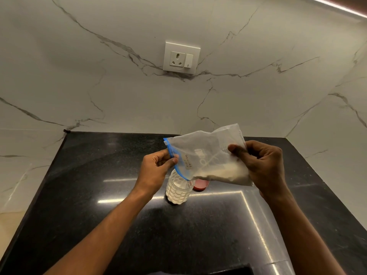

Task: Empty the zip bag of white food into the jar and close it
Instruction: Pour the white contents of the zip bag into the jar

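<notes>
A clear zip bag [206,153] with a blue zipper strip is held sideways above the counter, with white food gathered along its lower edge. My left hand [156,167] pinches the zipper end, which hangs right over the mouth of a clear patterned jar [178,189]. My right hand [264,165] grips the bag's closed end, held a little higher. The jar stands upright without its lid and is partly filled with white food. A red lid [201,185] lies flat on the counter just right of the jar, partly hidden by the bag.
The black polished countertop [111,195] sits in a corner of white marble walls. A wall socket with a switch [181,57] is mounted on the back wall above. A dark object edge shows at the bottom of the view.
</notes>
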A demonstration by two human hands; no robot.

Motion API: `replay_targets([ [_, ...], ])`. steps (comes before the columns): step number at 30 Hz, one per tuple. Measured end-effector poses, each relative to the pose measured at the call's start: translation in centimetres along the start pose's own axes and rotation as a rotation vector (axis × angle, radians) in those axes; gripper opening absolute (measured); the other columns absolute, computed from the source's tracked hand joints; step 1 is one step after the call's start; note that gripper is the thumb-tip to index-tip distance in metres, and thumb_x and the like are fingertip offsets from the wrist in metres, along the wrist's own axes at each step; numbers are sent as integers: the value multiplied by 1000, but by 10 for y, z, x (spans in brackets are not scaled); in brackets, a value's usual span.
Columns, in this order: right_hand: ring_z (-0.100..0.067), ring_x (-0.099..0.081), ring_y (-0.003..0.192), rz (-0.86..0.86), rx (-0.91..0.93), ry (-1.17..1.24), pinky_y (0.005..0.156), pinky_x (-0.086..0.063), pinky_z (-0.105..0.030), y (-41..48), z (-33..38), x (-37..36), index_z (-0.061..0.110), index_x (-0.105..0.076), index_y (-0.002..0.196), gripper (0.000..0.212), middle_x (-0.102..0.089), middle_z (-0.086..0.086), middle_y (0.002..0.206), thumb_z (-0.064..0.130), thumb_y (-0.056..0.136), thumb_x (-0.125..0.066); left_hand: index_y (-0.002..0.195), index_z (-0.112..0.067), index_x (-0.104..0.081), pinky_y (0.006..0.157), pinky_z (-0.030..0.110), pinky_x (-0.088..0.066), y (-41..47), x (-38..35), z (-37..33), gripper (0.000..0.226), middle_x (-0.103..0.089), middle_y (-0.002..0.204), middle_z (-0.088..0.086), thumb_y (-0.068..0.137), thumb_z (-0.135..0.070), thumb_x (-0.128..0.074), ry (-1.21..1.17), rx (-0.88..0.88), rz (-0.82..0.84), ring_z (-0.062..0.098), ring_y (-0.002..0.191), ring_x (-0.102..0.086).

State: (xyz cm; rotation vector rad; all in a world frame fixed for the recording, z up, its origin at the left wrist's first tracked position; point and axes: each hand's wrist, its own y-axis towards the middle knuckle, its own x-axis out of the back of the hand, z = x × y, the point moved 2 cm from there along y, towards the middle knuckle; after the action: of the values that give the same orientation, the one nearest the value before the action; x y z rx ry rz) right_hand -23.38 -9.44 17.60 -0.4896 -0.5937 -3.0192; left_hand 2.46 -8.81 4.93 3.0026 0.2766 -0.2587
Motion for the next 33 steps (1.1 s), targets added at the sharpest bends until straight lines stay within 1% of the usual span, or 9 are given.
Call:
replay_targets([
  [4,-16,-77,71,-7,-2,-1,63,-63,-25,4,2,-1,28,-80,79,8,-80,1,82,36,82,-82,107,-30,-76,79,14,-60,-1,0,1,30,-83,103,-18,96,-2,-72,2,7,9,4,103,-78],
  [7,-14,-75,69,-18,-11,-3,63,-62,-25,5,2,-1,28,-82,79,10,-80,2,80,38,81,-82,107,-30,-76,79,14,-60,-1,0,0,29,-82,103,-18,96,-4,-72,5,6,7,4,104,-78],
  [11,-16,-73,66,-29,-25,7,62,-61,-31,4,0,-1,25,-82,80,13,-79,-2,77,39,80,-83,111,-28,-77,83,18,-61,1,0,0,28,-83,108,-11,96,-6,-73,13,3,-3,7,107,-77],
  [14,-16,-74,66,-22,-29,16,62,-62,-30,4,1,-2,28,-81,77,11,-79,-2,76,38,80,-83,114,-25,-77,85,20,-62,1,0,0,26,-82,110,-7,96,-6,-73,12,12,-9,8,107,-77],
  [19,-17,-73,66,-19,-33,28,63,-62,-29,4,2,0,26,-82,79,15,-79,-3,77,41,79,-83,113,-25,-77,82,18,-61,0,-2,2,26,-82,109,-8,96,-6,-73,9,29,-6,8,107,-77],
  [22,-16,-74,66,-18,-33,24,62,-62,-28,3,1,1,26,-82,81,14,-79,-2,77,40,80,-83,112,-26,-77,82,18,-61,0,-3,1,26,-83,107,-12,95,-6,-73,6,27,-2,7,106,-78],
  [27,-14,-74,65,-5,-22,34,61,-61,-25,4,2,0,30,-82,79,14,-79,0,77,44,79,-82,116,-21,-77,84,19,-62,2,-2,2,26,-83,111,-6,95,-6,-74,0,24,-8,10,107,-78],
  [30,-14,-73,65,7,-17,27,60,-60,-24,5,3,-1,30,-82,79,11,-79,0,77,41,81,-82,114,-24,-77,83,19,-62,2,-1,3,26,-83,110,-8,96,-6,-74,6,25,-7,9,107,-78],
  [33,-16,-74,66,-6,-26,20,61,-62,-27,7,1,0,27,-82,81,12,-79,-2,77,39,81,-83,113,-26,-77,84,19,-62,2,-1,4,26,-83,110,-9,95,-6,-74,12,27,-3,9,107,-78],
])
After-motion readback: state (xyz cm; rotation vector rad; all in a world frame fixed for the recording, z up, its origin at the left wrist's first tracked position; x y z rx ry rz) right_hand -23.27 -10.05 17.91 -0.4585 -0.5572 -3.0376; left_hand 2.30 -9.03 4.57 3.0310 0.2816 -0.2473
